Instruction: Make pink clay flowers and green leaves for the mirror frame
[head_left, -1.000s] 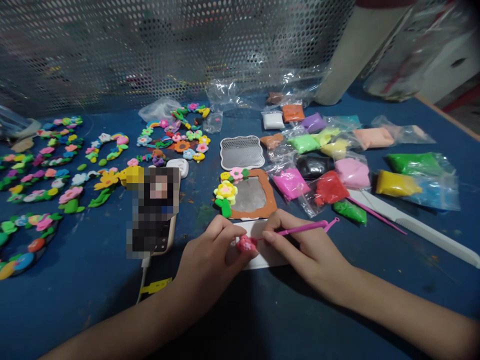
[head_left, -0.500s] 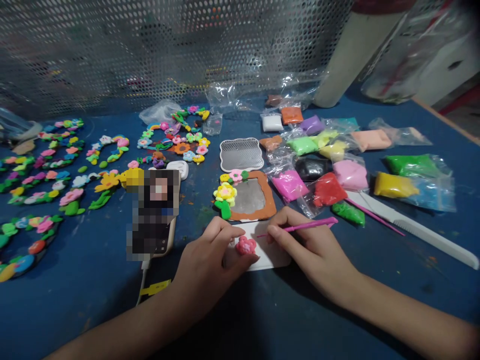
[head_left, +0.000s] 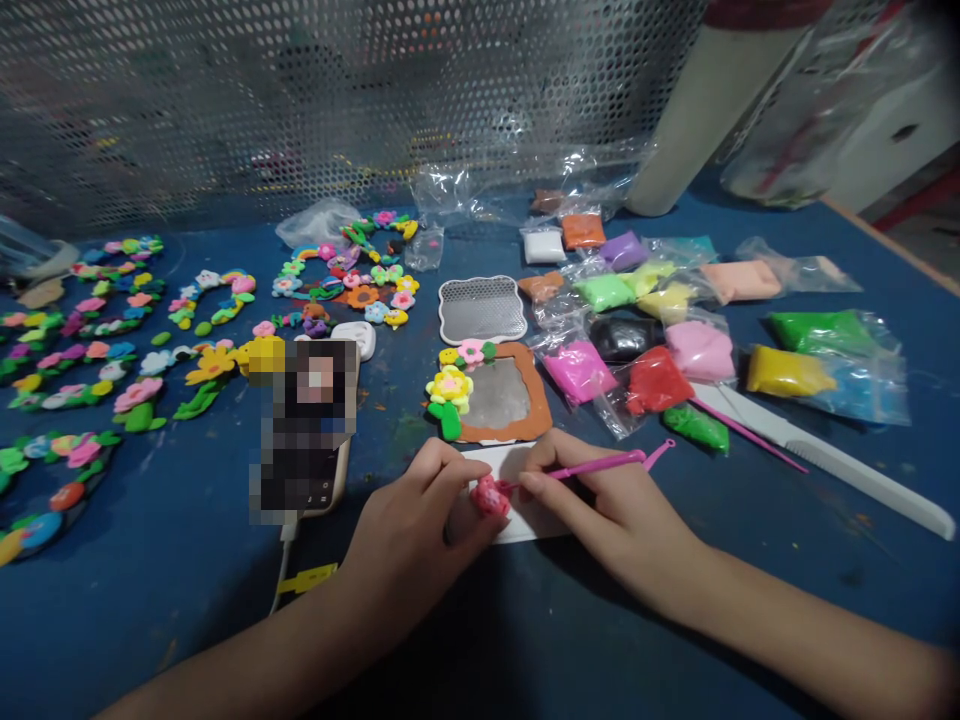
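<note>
Between the thumb and fingers of my left hand (head_left: 427,510) is a small pinkish-red clay flower (head_left: 491,496), held over a white card (head_left: 536,518). My right hand (head_left: 607,495) is closed round a thin pink tool (head_left: 600,465), whose tip meets the flower's right side. Just beyond the card lies a mirror with a brown clay frame (head_left: 536,395), decorated at its left with yellow and pink flowers and green leaves. Behind it rests a plain white-edged mirror (head_left: 482,310).
A phone (head_left: 315,430) with a cable lies left of my left hand. Decorated clay frames (head_left: 124,310) spread across the far left. Bagged clay (head_left: 660,380), a second pink tool (head_left: 750,436) and a white comb (head_left: 870,475) are at the right. Perforated metal (head_left: 300,100) stands behind.
My right hand has moved slightly left, bringing the tool's tip from beside the flower onto it. The flower is turned a little in my left fingers.
</note>
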